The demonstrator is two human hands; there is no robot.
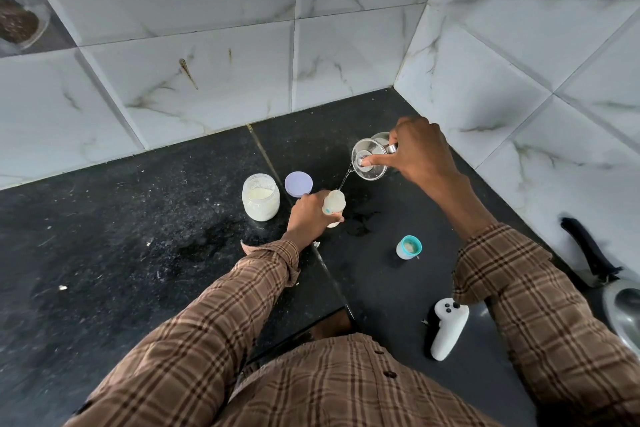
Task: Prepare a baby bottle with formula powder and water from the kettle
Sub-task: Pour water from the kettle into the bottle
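The right hand (420, 153) grips the tilted kettle (370, 158), water streaming toward seven o'clock into the bottle (334, 202) the left hand (308, 213) clasps.

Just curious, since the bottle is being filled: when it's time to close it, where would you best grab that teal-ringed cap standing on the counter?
Probably by the teal ring, coming from above with the hands' fingertips on opposite sides of it. The cap stands upright and apart from other things, and the round ring is its widest part, with free counter all around.
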